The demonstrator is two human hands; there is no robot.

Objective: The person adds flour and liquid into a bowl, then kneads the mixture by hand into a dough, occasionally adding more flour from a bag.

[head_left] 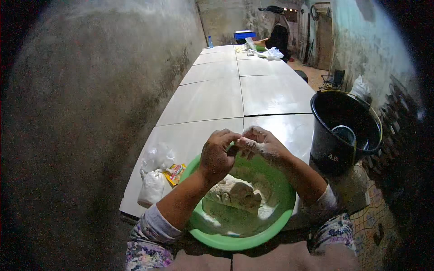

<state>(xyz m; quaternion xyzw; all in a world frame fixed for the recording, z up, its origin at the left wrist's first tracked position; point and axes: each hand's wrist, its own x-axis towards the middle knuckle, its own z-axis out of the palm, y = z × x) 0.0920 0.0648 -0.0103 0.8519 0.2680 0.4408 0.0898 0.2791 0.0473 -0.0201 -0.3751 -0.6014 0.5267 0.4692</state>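
A round green basin (240, 244) sits at the near end of the table, with a lump of pale dough (235, 194) and loose flour inside. Above its far part, my left hand (218, 153) and my right hand (263, 143) meet at the fingertips. My left fingers are curled in a pinch against the fingers of my right hand. White flour or dough coats the right hand's thumb and fingers, which are bent and drawn together. Whatever may be between the fingertips is too small to make out. Neither hand touches the dough lump.
Left of the basin are a bag of white powder (152, 187), a crumpled clear plastic bag (158, 156) and a yellow packet (175, 173). A black bucket (332, 151) stands on the right. Beyond the long tiled table (208, 97), a person in dark clothing (279, 38) is near plastic bags (274, 53).
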